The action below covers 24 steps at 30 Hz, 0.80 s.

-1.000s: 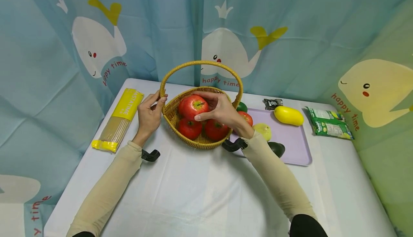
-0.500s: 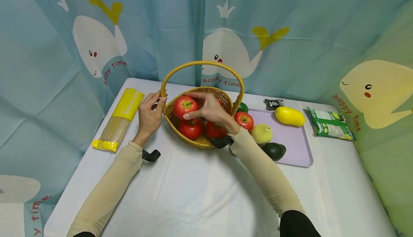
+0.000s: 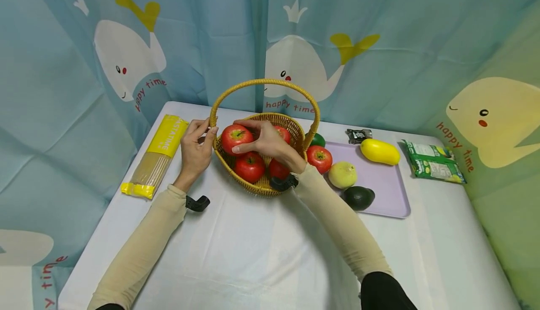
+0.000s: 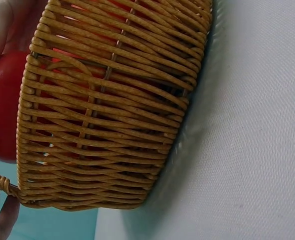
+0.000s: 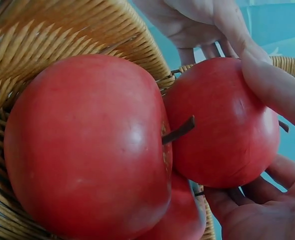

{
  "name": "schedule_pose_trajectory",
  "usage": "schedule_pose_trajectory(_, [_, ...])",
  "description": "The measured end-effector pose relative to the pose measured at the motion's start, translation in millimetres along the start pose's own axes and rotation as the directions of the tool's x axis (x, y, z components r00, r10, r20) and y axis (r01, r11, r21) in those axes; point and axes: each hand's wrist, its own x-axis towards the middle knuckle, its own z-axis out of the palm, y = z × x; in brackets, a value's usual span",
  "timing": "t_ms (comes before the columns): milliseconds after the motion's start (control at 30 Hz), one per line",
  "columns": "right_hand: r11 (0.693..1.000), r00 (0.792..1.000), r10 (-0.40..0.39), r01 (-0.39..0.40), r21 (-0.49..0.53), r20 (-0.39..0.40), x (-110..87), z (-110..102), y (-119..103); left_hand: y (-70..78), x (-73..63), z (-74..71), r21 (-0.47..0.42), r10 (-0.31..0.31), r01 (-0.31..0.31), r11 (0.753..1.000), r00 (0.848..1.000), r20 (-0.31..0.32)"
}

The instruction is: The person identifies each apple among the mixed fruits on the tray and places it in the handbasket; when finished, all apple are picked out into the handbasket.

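Note:
A yellow-brown wicker basket (image 3: 258,189) with a tall arched handle stands on the white table. My left hand (image 3: 196,153) pinches the left foot of its handle between thumb and fingers. Inside the basket's left side, my right hand (image 3: 270,142) grips a red apple (image 3: 234,136), thumb in front and fingers behind. Below that apple lies another red apple (image 3: 250,167), with one more (image 3: 277,168) to its right, partly covered by the wrist mount. A further apple (image 3: 282,134) shows behind my right hand. In the left wrist view, the held apple (image 4: 2,105) bulges above the basket rim.
A lilac tray (image 3: 388,192) at right bears an apple (image 3: 319,159), a pale yellow-green fruit (image 3: 342,175), an avocado (image 3: 358,198) and a yellow oblong fruit (image 3: 379,152). Green packets (image 3: 434,161) lie farther right, a black wrapper (image 3: 358,135) behind. A pasta pack (image 3: 156,157) lies left.
My right hand has carried the apple leftward and slightly down within the basket, uncovering the apple behind it and more of the tray's fruit. My left hand stays at the handle.

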Motion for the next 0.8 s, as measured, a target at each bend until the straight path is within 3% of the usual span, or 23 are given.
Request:
schedule_pose_trajectory(267, [0.998,0.999,-0.030,0.031,-0.061,0.026,4.0,8.6,-0.1,0.6,-0.1,-0.7,0.022,0.002,-0.002,1.000,1.000,0.004])
schedule_pose_trajectory(800, [0.993,1.000,-0.004,0.007,-0.120,0.027,6.3,6.3,4.2,2.6,0.0,-0.5,-0.001,0.008,-0.008,1.000,1.000,-0.002])
